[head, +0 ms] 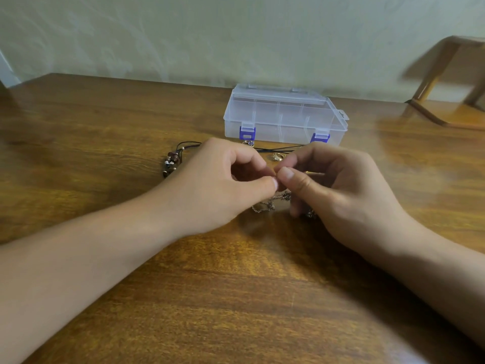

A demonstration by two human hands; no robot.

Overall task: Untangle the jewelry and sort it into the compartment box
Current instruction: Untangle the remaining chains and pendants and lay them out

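My left hand [225, 179] and my right hand [338, 187] meet at the middle of the table, thumbs and forefingers pinching a thin silver chain [270, 203] that hangs down and pools on the wood beneath them. Behind my hands stands a clear plastic compartment box [286, 114] with blue latches, its lid closed. A black cord necklace with brown beads [172, 160] lies to the left of my hands, its cord running behind them. A small gold piece [277, 156] lies just in front of the box.
The wooden table [236, 298] reaches to a pale wall behind the box. A wooden stand [451, 82] sits at the far right corner.
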